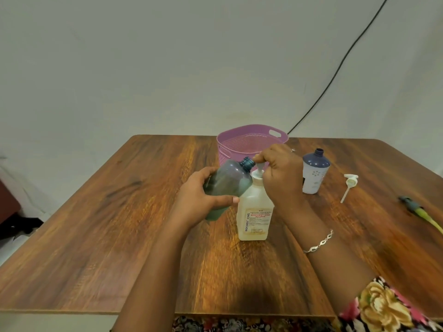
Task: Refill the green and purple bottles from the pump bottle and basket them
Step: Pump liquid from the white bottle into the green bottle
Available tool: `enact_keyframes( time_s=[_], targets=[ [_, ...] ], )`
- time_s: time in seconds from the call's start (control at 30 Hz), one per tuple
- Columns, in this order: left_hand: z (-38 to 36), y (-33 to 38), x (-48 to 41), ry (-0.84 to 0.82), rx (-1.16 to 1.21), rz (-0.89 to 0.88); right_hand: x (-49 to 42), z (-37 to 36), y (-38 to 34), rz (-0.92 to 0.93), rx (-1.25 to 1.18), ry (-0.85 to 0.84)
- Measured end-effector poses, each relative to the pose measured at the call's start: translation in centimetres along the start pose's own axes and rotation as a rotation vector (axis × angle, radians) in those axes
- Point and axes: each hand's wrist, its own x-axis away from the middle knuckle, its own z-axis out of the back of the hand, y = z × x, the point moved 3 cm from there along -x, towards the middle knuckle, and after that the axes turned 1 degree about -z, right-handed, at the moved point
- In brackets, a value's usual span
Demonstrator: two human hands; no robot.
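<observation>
1. Translucent green plastic bottle: uncapped, tilted, left hand wrapped round its body.
2. Squarish white plastic pump bottle stands just beside it; right hand grips the pump head.
3. Get the mouth squarely under the spout before pressing.
4. Slow full strokes; a fast press likely squirts past the narrow neck.

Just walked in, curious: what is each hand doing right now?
Left hand: holds the tilted green bottle.
Right hand: gripping the top of the pump bottle.
</observation>
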Motion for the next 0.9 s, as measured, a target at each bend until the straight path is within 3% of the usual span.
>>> enact_keyframes(
  time_s=[0.27,0.53,0.73,0.9],
  targets=[
    [-0.1,0.0,0.6,-0.002,0.018,-0.009,0.1,0.6,0.1,-0.03,-0.098,0.025],
    [-0.2,-0.5,0.3,0.008,0.042,-0.021,1.1,-0.6,0.4,0.017,-0.036,0.014],
    [-0.1,-0.1,0.2,0.001,0.036,-0.018,0.0,0.1,0.2,-0.065,-0.177,0.008],
    [0.0,-0.4,0.1,0.001,0.032,-0.013,0.2,-0.5,0.3,-0.056,-0.106,0.051]
  ],
)
